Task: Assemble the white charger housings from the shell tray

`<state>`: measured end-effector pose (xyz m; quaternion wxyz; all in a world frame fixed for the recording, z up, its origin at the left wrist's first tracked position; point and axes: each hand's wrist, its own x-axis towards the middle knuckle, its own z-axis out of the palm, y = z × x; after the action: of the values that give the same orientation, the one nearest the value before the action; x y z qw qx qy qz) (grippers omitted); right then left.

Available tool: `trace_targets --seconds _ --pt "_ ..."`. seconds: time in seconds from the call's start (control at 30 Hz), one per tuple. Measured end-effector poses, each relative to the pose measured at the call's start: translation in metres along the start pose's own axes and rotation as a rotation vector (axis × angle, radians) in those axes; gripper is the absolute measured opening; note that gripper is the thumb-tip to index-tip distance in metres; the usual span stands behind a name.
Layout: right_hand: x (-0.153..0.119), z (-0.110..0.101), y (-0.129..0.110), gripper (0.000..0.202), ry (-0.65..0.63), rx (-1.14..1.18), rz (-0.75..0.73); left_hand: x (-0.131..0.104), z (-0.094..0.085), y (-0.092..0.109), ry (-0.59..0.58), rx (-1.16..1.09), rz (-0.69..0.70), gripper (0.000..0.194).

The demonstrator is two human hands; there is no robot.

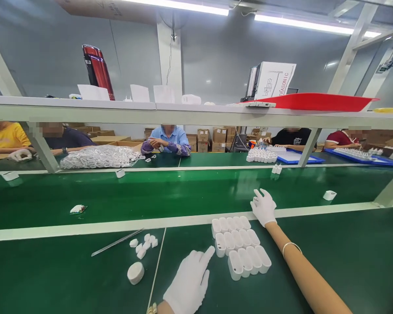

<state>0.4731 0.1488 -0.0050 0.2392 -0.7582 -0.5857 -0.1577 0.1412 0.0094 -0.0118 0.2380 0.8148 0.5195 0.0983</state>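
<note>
Three rows of white oval cups (242, 240) stand side by side on the green table. My left hand (190, 279), in a white glove, is just left of the rows, its index finger stretched toward the middle row and the thumb apart; nothing shows in it. Beyond the rows at the right, my right hand (263, 207), also gloved, reaches over the pale rail at the edge of the green belt. Its fingers are spread and slightly bent, with no object visible in them.
Small white pieces (144, 246), a round white roll (135, 273) and a thin metal strip (118, 242) lie at the left. On the belt (196, 187) are scattered white parts, one (329, 195) at the right. A shelf (196, 114) crosses overhead; several people sit beyond.
</note>
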Motion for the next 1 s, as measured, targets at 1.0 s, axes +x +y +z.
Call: trace_targets --seconds 1.0 --pt "-0.001 0.013 -0.020 0.032 -0.526 -0.010 0.032 0.003 0.005 -0.004 0.092 0.226 0.230 0.041"
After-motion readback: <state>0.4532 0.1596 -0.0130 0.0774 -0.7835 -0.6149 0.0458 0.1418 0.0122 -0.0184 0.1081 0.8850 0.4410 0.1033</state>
